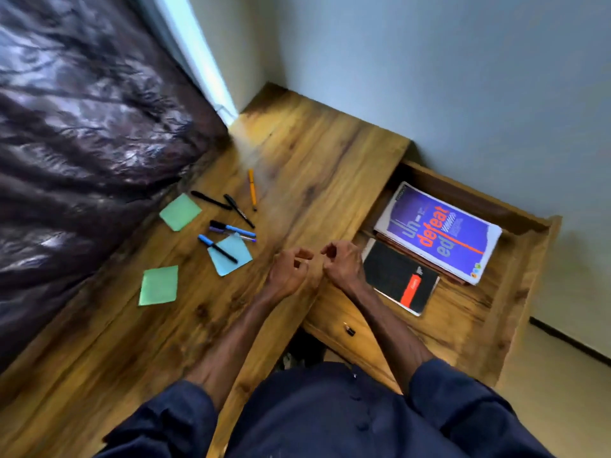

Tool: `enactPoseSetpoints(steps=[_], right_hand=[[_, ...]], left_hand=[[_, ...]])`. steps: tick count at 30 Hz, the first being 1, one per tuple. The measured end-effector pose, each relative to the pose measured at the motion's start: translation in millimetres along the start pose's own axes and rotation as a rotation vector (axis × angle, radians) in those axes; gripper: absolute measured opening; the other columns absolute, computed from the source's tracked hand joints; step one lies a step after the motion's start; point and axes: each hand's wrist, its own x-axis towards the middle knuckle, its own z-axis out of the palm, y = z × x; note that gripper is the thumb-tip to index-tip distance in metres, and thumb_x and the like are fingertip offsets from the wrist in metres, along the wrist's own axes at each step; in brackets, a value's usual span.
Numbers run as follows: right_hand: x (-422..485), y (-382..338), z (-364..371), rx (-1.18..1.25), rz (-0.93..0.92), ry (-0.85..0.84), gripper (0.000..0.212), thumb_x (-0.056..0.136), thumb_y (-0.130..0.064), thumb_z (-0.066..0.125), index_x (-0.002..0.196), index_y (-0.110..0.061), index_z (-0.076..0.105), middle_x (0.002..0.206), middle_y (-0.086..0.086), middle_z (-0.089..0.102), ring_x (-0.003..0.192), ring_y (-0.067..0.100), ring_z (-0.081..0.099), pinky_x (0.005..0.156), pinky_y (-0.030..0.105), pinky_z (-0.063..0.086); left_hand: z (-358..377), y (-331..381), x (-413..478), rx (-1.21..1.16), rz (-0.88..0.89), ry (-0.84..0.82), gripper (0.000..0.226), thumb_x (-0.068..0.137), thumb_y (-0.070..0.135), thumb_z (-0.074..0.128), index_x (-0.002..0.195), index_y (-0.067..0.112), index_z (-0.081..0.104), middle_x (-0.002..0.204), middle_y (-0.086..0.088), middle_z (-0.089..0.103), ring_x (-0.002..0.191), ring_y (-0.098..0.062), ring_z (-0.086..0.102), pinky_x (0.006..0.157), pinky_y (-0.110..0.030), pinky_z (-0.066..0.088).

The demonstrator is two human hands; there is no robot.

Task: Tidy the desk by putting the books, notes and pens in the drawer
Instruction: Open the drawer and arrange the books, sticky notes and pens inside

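A purple book (439,233) and a black notebook (401,277) lie inside the open wooden drawer (515,269) at the right of the desk (314,153). On the desk lie two green notes (180,211) (159,285), a blue note (231,256), several black and blue pens (233,229) and an orange pen (252,188). My left hand (291,269) and my right hand (340,261) hover side by side over the desk's right edge, fingers curled, holding nothing.
A dark shiny bedcover (82,143) borders the desk on the left. A grey wall (429,77) runs behind the desk and drawer. The drawer front carries a small knob (348,330). Beige floor (562,391) shows at the right.
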Motion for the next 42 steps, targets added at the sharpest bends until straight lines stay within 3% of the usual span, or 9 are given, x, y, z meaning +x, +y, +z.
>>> enactPoseSetpoints(steps=[4, 11, 18, 23, 32, 37, 42], right_hand=[[-2, -40, 35, -0.029, -0.081, -0.128, 0.023, 0.075, -0.006, 0.061, 0.088, -0.016, 0.077, 0.080, -0.001, 0.074, 0.073, 0.011, 0.067, 0.067, 0.026, 0.055], [-8, -82, 93, -0.083, -0.169, -0.303, 0.014, 0.069, -0.008, 0.071, 0.078, -0.018, 0.073, 0.067, -0.009, 0.063, 0.058, 0.000, 0.055, 0.052, 0.012, 0.036], [-22, -91, 139, -0.174, -0.208, -0.364, 0.010, 0.077, -0.027, 0.075, 0.082, -0.021, 0.071, 0.071, -0.010, 0.066, 0.065, 0.003, 0.061, 0.055, 0.020, 0.040], [-35, -96, 155, -0.202, -0.215, -0.421, 0.007, 0.086, -0.028, 0.069, 0.089, -0.022, 0.068, 0.079, -0.007, 0.066, 0.070, 0.008, 0.062, 0.055, 0.027, 0.050], [-53, -115, 135, -0.177, -0.301, -0.434, 0.007, 0.084, -0.014, 0.067, 0.087, -0.013, 0.073, 0.077, -0.006, 0.070, 0.067, 0.008, 0.063, 0.056, 0.020, 0.047], [-59, -111, 109, -0.110, -0.307, -0.398, 0.008, 0.082, -0.010, 0.065, 0.085, -0.011, 0.073, 0.076, -0.002, 0.072, 0.068, 0.014, 0.067, 0.064, 0.034, 0.056], [-67, -98, 100, -0.071, -0.291, -0.376, 0.006, 0.081, -0.012, 0.066, 0.081, -0.014, 0.072, 0.072, -0.005, 0.070, 0.066, 0.013, 0.066, 0.063, 0.038, 0.058]], left_hand=[[-44, -43, -18, -0.042, -0.064, 0.126, 0.022, 0.090, 0.005, 0.061, 0.106, 0.011, 0.074, 0.099, 0.000, 0.075, 0.088, -0.014, 0.070, 0.082, -0.023, 0.054], [-88, -124, -44, -0.098, -0.277, 0.287, 0.017, 0.086, 0.012, 0.063, 0.094, 0.020, 0.075, 0.095, 0.007, 0.076, 0.087, -0.012, 0.072, 0.086, -0.028, 0.057], [-100, -180, -59, -0.164, -0.347, 0.293, 0.017, 0.088, 0.014, 0.064, 0.089, 0.027, 0.074, 0.095, 0.009, 0.076, 0.087, -0.012, 0.072, 0.086, -0.034, 0.058], [-101, -206, -60, -0.226, -0.382, 0.257, 0.017, 0.088, 0.019, 0.063, 0.085, 0.033, 0.071, 0.093, 0.014, 0.074, 0.085, -0.010, 0.073, 0.081, -0.039, 0.062], [-104, -187, -64, -0.278, -0.334, 0.292, 0.021, 0.089, 0.013, 0.064, 0.081, 0.032, 0.070, 0.093, 0.010, 0.075, 0.085, -0.012, 0.072, 0.082, -0.042, 0.062], [-95, -156, -78, -0.257, -0.323, 0.293, 0.015, 0.087, 0.016, 0.064, 0.088, 0.028, 0.073, 0.094, 0.011, 0.075, 0.087, -0.010, 0.071, 0.086, -0.039, 0.061], [-94, -139, -97, -0.160, -0.303, 0.282, 0.016, 0.089, 0.014, 0.064, 0.089, 0.027, 0.072, 0.098, 0.008, 0.075, 0.090, -0.011, 0.070, 0.088, -0.039, 0.060]])
